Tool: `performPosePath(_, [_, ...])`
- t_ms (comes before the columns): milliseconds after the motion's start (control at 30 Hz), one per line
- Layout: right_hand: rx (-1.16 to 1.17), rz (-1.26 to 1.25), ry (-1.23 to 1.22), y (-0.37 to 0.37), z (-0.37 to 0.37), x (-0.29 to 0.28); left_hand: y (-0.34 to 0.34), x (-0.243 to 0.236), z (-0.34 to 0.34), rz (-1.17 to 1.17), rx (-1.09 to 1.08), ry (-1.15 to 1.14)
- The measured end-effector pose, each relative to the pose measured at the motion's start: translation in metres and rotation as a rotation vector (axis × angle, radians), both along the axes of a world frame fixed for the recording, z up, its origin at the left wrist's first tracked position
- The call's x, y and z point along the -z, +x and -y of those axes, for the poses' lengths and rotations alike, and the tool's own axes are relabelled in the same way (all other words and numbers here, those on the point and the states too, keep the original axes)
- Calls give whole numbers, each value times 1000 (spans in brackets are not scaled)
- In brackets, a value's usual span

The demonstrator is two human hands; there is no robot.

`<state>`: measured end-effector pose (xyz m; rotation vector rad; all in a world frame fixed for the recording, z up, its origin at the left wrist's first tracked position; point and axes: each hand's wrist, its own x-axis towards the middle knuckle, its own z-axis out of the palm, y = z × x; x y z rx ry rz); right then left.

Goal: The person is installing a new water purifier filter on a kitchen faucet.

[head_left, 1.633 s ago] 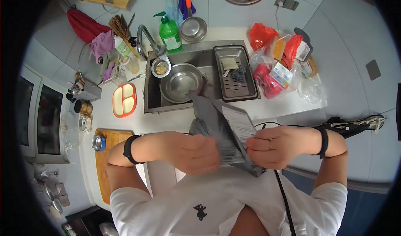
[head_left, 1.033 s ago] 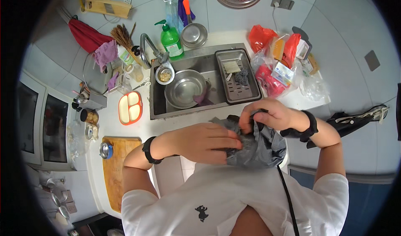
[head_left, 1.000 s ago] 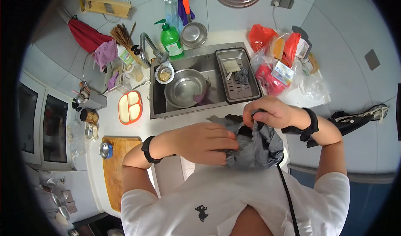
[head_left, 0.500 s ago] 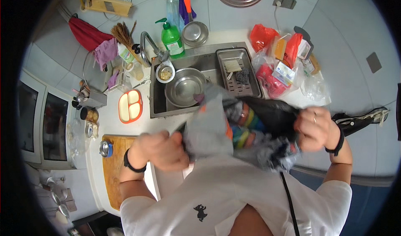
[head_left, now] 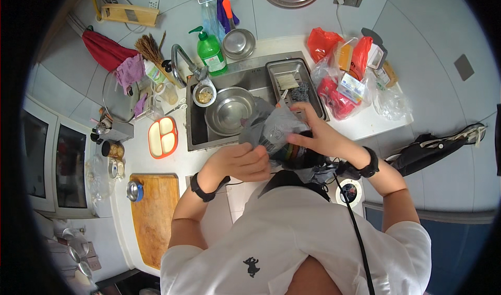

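Note:
A crumpled grey plastic bag (head_left: 271, 128) is held just in front of the sink, with dark, colourful contents (head_left: 292, 151) showing at its lower right; what they are I cannot make out. My left hand (head_left: 235, 164) grips the bag's lower left with bent fingers. My right hand (head_left: 318, 136) holds its upper right, thumb pressed across the grey plastic. Behind the bag lie a steel pot (head_left: 224, 112) in the sink (head_left: 197, 133) and a slotted steel tray (head_left: 274, 73) at the sink's right side.
Left of the sink are an orange divided plate (head_left: 163, 137) and a wooden cutting board (head_left: 154, 222) with a steel bowl (head_left: 134, 191). A green soap bottle (head_left: 211, 55) stands behind the sink; plastic bags (head_left: 342, 91) fill the right counter. A floor bin (head_left: 348, 193) shows below.
The bag was spread wide open between my hands half a second ago, showing colourful contents. Now it is bunched higher over the sink's front, and both hands have moved closer together.

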<state>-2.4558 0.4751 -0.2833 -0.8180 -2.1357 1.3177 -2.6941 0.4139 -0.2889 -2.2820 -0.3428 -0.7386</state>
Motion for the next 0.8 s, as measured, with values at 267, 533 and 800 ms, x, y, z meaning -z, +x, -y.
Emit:
performPosePath(267, [58,-241,90,11,-9,1,1,42,-7,188,-122,26])
performPosePath(533, [324,-257,50,35,-8,3,15,94,-13,332,-262,-139])
performPosePath(800, [572,-139,244,35,3,32,21,118,-20,474,-307,-304])
